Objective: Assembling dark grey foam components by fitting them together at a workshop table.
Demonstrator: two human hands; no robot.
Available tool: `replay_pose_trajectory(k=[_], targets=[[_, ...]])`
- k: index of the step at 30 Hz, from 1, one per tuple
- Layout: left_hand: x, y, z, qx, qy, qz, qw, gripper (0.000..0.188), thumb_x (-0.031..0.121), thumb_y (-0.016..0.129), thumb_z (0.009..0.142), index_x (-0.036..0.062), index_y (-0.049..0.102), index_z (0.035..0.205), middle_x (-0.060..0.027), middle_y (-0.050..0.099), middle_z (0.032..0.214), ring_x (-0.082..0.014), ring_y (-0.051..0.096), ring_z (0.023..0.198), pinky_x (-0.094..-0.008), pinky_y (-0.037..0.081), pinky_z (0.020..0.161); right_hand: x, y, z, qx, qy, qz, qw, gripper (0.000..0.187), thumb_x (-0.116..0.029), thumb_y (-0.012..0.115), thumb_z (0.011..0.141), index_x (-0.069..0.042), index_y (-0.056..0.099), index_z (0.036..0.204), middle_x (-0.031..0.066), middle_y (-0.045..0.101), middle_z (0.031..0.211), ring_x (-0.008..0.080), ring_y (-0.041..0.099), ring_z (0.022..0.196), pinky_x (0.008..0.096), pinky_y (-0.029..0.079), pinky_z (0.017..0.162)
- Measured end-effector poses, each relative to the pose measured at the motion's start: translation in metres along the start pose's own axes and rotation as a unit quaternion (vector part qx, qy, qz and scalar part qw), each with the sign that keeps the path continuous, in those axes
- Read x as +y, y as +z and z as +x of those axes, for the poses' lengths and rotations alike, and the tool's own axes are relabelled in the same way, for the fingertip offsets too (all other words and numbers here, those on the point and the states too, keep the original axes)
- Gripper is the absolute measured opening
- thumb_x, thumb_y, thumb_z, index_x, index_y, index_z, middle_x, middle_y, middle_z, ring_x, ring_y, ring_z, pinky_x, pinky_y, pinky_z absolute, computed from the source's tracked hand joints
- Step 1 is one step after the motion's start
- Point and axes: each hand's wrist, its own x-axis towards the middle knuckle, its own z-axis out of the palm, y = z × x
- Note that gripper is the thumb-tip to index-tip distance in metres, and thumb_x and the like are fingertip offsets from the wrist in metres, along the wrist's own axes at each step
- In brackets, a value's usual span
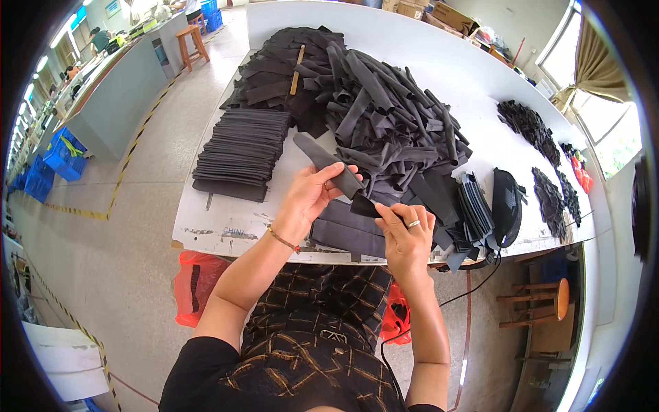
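Note:
Above the table's front edge, my left hand (312, 192) is closed around a dark grey fabric sleeve (316, 152), thumb on top. The sleeve slants from upper left to lower right. My right hand (407, 239) pinches a black flat strip (366, 206) at the sleeve's lower end; whether the strip sits inside it is hard to tell. Beneath the hands lie flat dark fabric pieces (349, 230). A neat row of folded black pieces (240, 147) is left of my left hand. Beyond the hands rises a loose heap of rolled dark sleeves (391, 113).
Behind the row, flat black pieces (264, 65) are piled with a wooden stick (297, 70) on them. To the right stand stacked dark pieces (476, 206) and a rounded black item (506, 206). Red plastic bags (194, 285) hang below the table (206, 223). A cable (473, 290) trails down.

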Motion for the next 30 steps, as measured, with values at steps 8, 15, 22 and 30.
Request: replay_pose_trajectory(k=[8,15,22,30], targets=[[-0.005,0.001,-0.003,-0.013,-0.048,0.023,0.999,0.02,0.011,0.064,0.093,-0.0043,0.062,0.105,-0.0167,0.069,0.103,-0.0245,0.071,0.09,-0.036,0.061,0.078,0.008,0.002,-0.002,0.016,-0.039,-0.101,0.994,0.04,-0.004,0.073,0.067,-0.011,0.07,0.106,0.0006,0.057,0.093,0.0192,0.057,0.084,0.0363,0.041,0.08],[-0.005,0.023,-0.024,0.009,0.08,0.031,0.996,0.029,0.005,0.069,0.088,-0.0036,0.051,0.11,-0.0166,0.069,0.101,-0.0228,0.071,0.088,-0.0335,0.062,0.073,-0.002,0.009,0.001,0.039,-0.021,-0.117,0.992,0.035,-0.006,0.073,0.073,-0.011,0.07,0.107,0.0003,0.056,0.097,0.0187,0.057,0.086,0.037,0.041,0.081],[-0.022,0.033,-0.041,0.021,0.253,0.082,0.964,0.032,0.004,0.068,0.089,-0.0025,0.049,0.114,-0.0158,0.068,0.1,-0.0202,0.068,0.095,-0.0322,0.057,0.084,-0.019,0.024,-0.001,0.064,-0.006,-0.081,0.995,0.043,-0.009,0.075,0.076,-0.007,0.064,0.117,0.0047,0.057,0.102,0.0231,0.056,0.09,0.0385,0.041,0.08],[-0.033,0.031,-0.039,-0.113,0.141,-0.013,0.984,0.02,0.021,0.054,0.101,0.0028,0.061,0.1,-0.0135,0.069,0.089,-0.0264,0.064,0.106,-0.0399,0.047,0.098,-0.03,0.04,-0.023,-0.013,0.094,0.068,0.993,0.04,0.007,0.071,0.073,0.002,0.055,0.109,0.0225,0.054,0.11,0.0392,0.055,0.098,0.0471,0.047,0.083]])
